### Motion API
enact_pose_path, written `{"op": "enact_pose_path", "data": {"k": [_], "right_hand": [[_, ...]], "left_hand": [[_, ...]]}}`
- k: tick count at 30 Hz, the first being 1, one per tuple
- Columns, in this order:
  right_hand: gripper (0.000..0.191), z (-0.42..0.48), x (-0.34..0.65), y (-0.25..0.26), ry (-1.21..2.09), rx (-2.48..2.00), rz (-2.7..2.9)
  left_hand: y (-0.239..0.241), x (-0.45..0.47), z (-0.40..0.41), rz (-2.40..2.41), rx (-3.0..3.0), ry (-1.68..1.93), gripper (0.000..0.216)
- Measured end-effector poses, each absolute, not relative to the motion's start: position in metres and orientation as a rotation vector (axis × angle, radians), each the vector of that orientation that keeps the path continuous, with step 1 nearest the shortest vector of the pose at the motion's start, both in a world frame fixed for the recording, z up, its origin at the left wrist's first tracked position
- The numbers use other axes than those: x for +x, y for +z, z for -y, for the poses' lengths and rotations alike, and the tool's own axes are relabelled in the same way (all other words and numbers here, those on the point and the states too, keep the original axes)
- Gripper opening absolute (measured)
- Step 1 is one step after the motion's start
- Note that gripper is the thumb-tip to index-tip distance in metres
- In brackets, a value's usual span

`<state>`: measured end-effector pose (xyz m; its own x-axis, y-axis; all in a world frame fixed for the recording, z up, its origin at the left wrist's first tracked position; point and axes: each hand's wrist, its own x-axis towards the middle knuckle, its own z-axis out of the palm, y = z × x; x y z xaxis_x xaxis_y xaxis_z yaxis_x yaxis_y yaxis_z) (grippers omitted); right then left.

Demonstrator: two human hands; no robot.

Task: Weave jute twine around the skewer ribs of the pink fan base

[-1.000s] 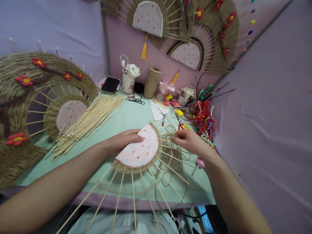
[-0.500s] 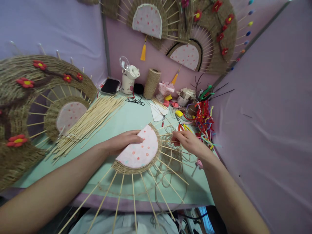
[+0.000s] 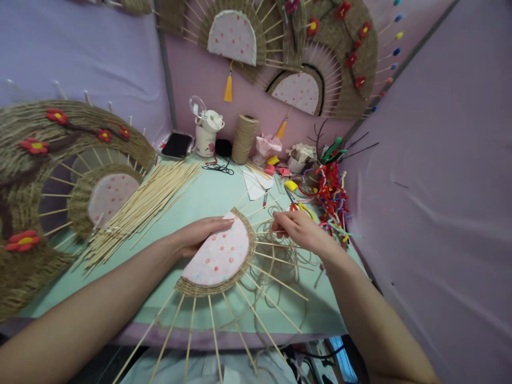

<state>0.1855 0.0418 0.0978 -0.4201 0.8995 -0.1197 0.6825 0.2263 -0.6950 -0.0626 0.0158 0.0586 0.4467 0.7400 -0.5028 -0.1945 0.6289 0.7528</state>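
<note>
A half-finished fan is tilted in front of me: a white half-round cloth with red dots, a woven twine rim along its curve and thin sticks fanning outward. My left hand grips its straight edge, thumb on the cloth and fingers hidden behind. At the sticks on the right, my right hand is closed, its fingertips pinched among them. A strand of jute twine runs at those fingers, though the exact grip is partly hidden. Loose loops of twine lie on the table under the sticks.
A pile of thin sticks lies to the left, near a large finished fan. Along the back stand a white cup, a twine spool and a phone. Scissors and colourful pipe cleaners lie right.
The fan and both hands appear slightly further left in the view, partly because the camera has shifted. My right hand stays closed beside the sticks; my left hand keeps its hold.
</note>
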Motion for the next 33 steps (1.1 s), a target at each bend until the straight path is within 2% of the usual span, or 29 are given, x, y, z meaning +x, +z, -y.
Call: {"op": "enact_pose_path", "data": {"k": [5,9,12,15,24,29,33], "right_hand": [[0.045,-0.046,0.186,0.111,0.788,-1.469,2.142],[0.029,-0.054,0.199,0.124,0.538,-1.272,1.660],[0.020,-0.060,0.211,0.121,0.554,-1.077,1.291],[0.019,-0.062,0.218,0.108,0.655,-1.000,1.118],[0.019,-0.031,0.207,0.072,1.025,-1.087,1.254],[0.022,0.000,0.224,0.070,0.972,-1.282,1.531],[0.037,0.025,0.258,0.077,0.796,-1.531,1.778]], "left_hand": [[0.054,-0.065,-0.019,-0.910,0.661,0.681,0.018],[0.056,-0.069,-0.022,-0.922,0.622,0.794,0.015],[0.058,-0.071,-0.024,-0.938,0.597,0.858,0.013],[0.056,-0.074,-0.027,-0.927,0.557,0.893,0.012],[0.069,-0.074,-0.025,-0.878,0.368,0.759,0.022],[0.065,-0.077,-0.027,-0.876,0.397,0.756,0.026],[0.058,-0.081,-0.031,-0.898,0.455,0.749,0.026]]}}
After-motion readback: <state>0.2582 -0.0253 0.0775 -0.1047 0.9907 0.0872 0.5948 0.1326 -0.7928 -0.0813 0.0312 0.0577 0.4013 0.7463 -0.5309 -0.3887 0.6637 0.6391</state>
